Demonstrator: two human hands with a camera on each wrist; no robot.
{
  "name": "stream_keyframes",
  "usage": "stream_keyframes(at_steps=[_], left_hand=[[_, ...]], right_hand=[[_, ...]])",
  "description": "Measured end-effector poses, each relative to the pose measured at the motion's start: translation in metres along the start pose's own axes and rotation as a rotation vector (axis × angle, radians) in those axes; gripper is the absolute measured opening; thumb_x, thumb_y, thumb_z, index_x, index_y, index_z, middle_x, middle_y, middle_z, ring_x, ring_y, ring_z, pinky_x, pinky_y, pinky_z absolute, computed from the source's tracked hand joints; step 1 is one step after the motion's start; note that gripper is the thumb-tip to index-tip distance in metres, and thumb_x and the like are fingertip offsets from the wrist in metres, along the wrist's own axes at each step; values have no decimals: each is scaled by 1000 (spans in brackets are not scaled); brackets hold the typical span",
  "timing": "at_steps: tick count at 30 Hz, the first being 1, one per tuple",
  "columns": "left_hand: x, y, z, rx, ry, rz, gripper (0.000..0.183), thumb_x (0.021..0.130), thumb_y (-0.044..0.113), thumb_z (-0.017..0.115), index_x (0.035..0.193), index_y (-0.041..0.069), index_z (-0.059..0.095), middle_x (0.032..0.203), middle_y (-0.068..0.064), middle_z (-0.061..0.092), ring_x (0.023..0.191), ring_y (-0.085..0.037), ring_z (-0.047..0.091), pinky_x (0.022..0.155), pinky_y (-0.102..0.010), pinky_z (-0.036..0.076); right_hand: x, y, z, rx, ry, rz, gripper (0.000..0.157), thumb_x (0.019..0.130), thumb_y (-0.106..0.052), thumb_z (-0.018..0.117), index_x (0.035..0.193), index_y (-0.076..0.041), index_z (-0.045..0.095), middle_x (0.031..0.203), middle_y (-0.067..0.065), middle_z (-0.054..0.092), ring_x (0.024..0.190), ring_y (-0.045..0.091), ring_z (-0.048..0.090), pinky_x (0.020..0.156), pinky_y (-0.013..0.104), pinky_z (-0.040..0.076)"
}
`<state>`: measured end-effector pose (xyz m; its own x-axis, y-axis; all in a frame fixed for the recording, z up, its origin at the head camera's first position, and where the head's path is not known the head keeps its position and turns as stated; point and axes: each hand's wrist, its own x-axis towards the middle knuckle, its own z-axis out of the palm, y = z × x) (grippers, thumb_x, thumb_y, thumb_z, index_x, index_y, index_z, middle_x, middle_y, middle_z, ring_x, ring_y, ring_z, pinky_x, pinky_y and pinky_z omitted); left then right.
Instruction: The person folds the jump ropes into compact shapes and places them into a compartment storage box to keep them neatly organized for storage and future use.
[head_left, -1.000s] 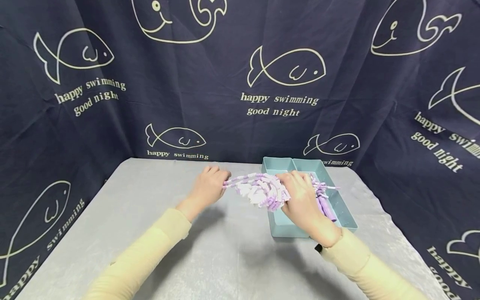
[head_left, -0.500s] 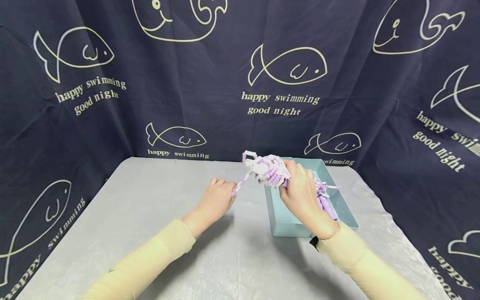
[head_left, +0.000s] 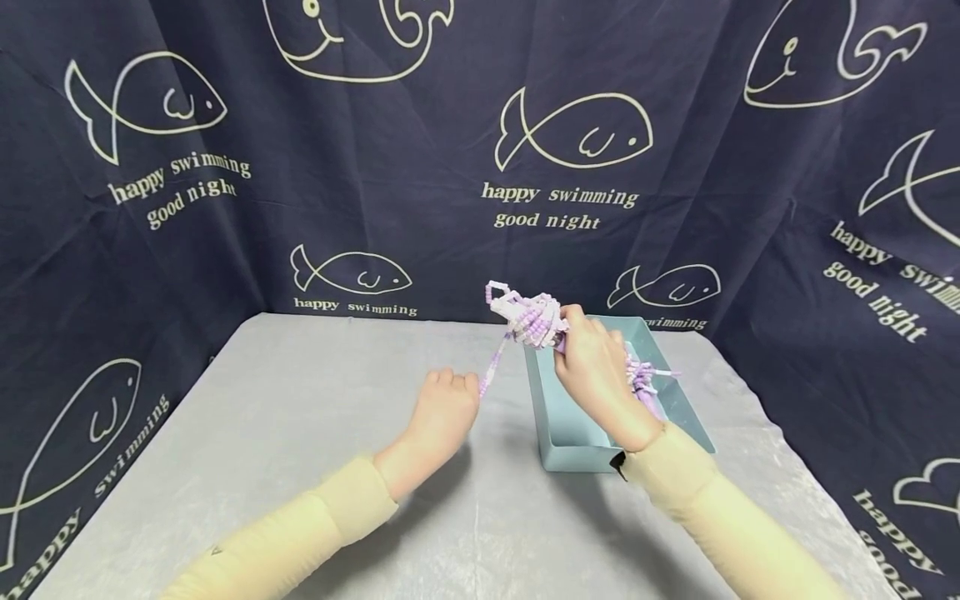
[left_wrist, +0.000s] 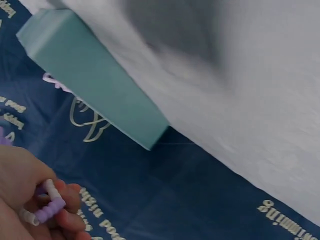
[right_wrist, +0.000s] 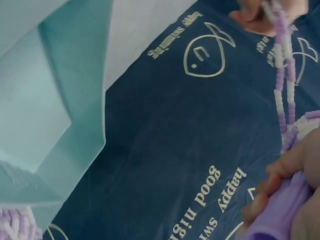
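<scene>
A beaded jump rope (head_left: 532, 323) in purple and white is bundled up above the table, left of the box. My right hand (head_left: 596, 367) grips its smooth purple handle (right_wrist: 282, 207), seen in the right wrist view, with the coiled beads beside the fingers. Lower and to the left, my left hand (head_left: 444, 408) holds a beaded loop (left_wrist: 52, 207) pulled out from the bundle. Two parallel strands (right_wrist: 285, 75) run between the hands. More purple and white beads and a purple piece (head_left: 643, 379) lie in the box, partly behind my right forearm.
A light teal divided box (head_left: 577, 460) stands on the right side of the table, under my right hand. A grey cloth (head_left: 300, 400) covers the table. Dark blue fabric (head_left: 420, 167) with fish drawings hangs behind and on both sides.
My right hand has lifted the bundle up and away. My left hand has moved slightly right and down, still holding the loop, and the strand now slants steeply down to it.
</scene>
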<state>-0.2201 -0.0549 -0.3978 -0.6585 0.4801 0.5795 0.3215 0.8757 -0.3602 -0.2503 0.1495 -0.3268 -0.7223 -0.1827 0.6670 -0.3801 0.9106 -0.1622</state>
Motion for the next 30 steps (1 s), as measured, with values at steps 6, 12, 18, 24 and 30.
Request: stream_keyframes(at_steps=[6, 12, 18, 24, 30], left_hand=[[0, 12, -16, 27, 54, 70, 18, 81, 15, 65, 78, 11, 48, 63, 1, 51, 57, -13, 40, 56, -26, 33], [-3, 17, -30, 20, 63, 120, 9, 85, 14, 55, 80, 11, 48, 66, 1, 51, 59, -14, 39, 57, -25, 32], [1, 15, -36, -83, 139, 143, 21, 94, 27, 51, 79, 11, 51, 65, 0, 52, 59, -16, 43, 60, -27, 32], [11, 8, -48, -109, 221, 198, 22, 90, 26, 60, 76, 11, 52, 60, 0, 51, 53, -17, 47, 53, -25, 32], [22, -4, -61, -190, 287, 253, 20, 83, 20, 69, 73, 10, 55, 62, -1, 56, 55, -18, 53, 53, -27, 39]], right_hand=[[4, 6, 15, -170, 109, -43, 29, 70, 1, 60, 97, -4, 53, 79, 14, 61, 70, 38, 56, 57, 48, 33], [2, 9, 26, -299, 186, -138, 25, 69, 2, 61, 93, -2, 55, 70, 15, 56, 66, 36, 53, 55, 46, 32], [-1, 13, 32, -368, 195, -247, 18, 72, 0, 60, 89, -2, 54, 69, 15, 54, 67, 36, 51, 58, 46, 33], [-6, 12, 31, -401, 219, -355, 15, 87, -4, 39, 89, -5, 54, 68, 13, 50, 67, 35, 49, 61, 48, 35], [-10, 5, 23, -420, 302, -503, 22, 91, -3, 33, 87, -5, 54, 66, 11, 46, 64, 32, 47, 62, 47, 37]])
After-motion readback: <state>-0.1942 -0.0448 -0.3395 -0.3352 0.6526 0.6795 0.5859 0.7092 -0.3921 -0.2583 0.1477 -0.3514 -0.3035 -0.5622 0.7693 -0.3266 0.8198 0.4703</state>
